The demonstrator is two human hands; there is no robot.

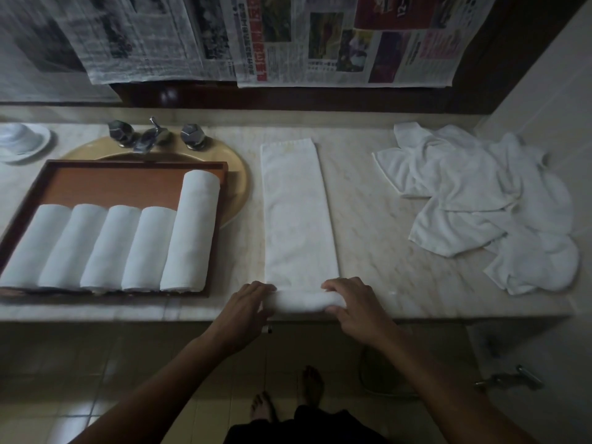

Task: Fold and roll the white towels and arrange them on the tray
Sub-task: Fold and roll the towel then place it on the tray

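Observation:
A white towel (pixel 296 213), folded into a long narrow strip, lies on the marble counter and runs away from me. Its near end is rolled into a small tube at the counter's front edge. My left hand (pixel 246 310) grips the left end of that roll, and my right hand (pixel 355 310) grips the right end, fingers curled over it. To the left, a brown tray (pixel 128 179) holds several rolled white towels (pixel 105 248) side by side, the rightmost one longer. A heap of loose white towels (pixel 480 200) lies at the right.
The tray rests partly over a tan sink basin (pixel 238 184) with a chrome tap (pixel 150 136). A white dish (pixel 22 142) sits at far left. Newspapers (pixel 320 40) hang on the wall behind. A wall bounds the counter's right end.

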